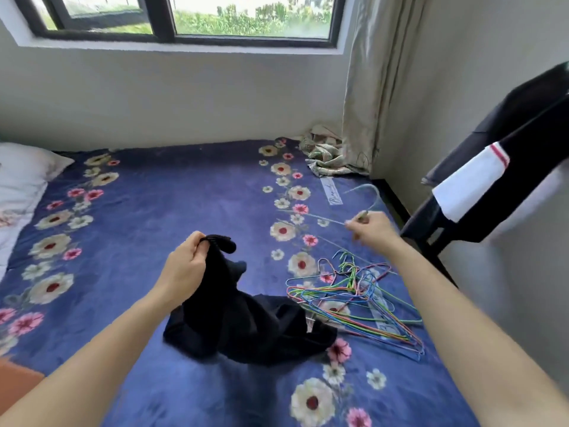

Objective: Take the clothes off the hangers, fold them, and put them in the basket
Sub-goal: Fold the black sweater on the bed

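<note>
I'm looking down over a bed (154, 195) that fills most of the view, covered in a blue blanket with bands of cream and pink flowers. White walls run behind it and to the right, and a dark-framed window (172, 20) up top shows greenery outside. A pale curtain (369, 81) hangs in the corner, with crumpled patterned cloth (329, 155) heaped at its foot on the far edge of the bed. On the right, dark clothes (517, 143) hang at a slant, a white piece with a red stripe among them. A white pillow (21, 177) sits at the left edge. In the middle of the blanket lies a black garment (246, 328), one end lifted: my left hand (184, 266) is clenched around that bunched top. Just right of it, a tangle of coloured wire hangers (357, 297) rests on the blanket, touching the garment's edge. My right hand (372, 231) pinches a light blue hanger (366, 198) near its hook, held just above the bed beyond the pile. It's blurred.
</note>
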Demonstrator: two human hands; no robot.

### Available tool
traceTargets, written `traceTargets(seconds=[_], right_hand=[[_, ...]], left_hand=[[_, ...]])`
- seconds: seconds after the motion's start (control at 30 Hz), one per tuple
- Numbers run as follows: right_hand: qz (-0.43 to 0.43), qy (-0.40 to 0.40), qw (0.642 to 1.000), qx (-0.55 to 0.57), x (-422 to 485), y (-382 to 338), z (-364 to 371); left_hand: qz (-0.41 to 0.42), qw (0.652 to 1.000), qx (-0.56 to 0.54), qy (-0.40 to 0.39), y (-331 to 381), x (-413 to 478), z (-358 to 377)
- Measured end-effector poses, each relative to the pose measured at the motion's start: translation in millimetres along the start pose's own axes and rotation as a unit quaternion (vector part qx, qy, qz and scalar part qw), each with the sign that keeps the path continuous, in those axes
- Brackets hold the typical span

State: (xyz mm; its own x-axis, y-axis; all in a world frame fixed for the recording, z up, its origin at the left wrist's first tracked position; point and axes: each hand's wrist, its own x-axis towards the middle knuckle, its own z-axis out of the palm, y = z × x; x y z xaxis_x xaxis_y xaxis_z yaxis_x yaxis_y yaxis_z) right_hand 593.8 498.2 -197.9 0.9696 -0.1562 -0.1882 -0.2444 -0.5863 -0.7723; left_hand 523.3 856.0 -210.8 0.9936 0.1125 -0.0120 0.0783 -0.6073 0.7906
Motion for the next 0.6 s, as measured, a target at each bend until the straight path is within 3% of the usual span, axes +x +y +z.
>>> traceTargets(seconds=[0.07,0.17,0.33,0.47,0.6], right_hand=[[0.059,-0.026,0.996,-0.06,0.4,55.7,11.2],[0.122,-0.043,0.99,-0.064,1.0,108.9,13.2],[0.203,0.033,0.971,-0.121,22.3,129.6,20.2],[0.059,-0.064,0.996,-0.017,34.4,59.4,57.6],[-0.078,-0.268,0.958,0.071,10.8,-41.8,95.0]], left_hand=[[0.01,1.0,0.01,0.008,6.6,1.0,-4.8],[0.029,0.999,-0.014,0.002,18.7,0.2,-9.4],[0.043,0.995,-0.084,-0.035,42.2,-0.9,-24.2],[0.04,0.984,-0.171,-0.025,64.2,-4.2,-45.1],[0.083,0.977,-0.196,0.009,84.4,-5.2,-74.6]])
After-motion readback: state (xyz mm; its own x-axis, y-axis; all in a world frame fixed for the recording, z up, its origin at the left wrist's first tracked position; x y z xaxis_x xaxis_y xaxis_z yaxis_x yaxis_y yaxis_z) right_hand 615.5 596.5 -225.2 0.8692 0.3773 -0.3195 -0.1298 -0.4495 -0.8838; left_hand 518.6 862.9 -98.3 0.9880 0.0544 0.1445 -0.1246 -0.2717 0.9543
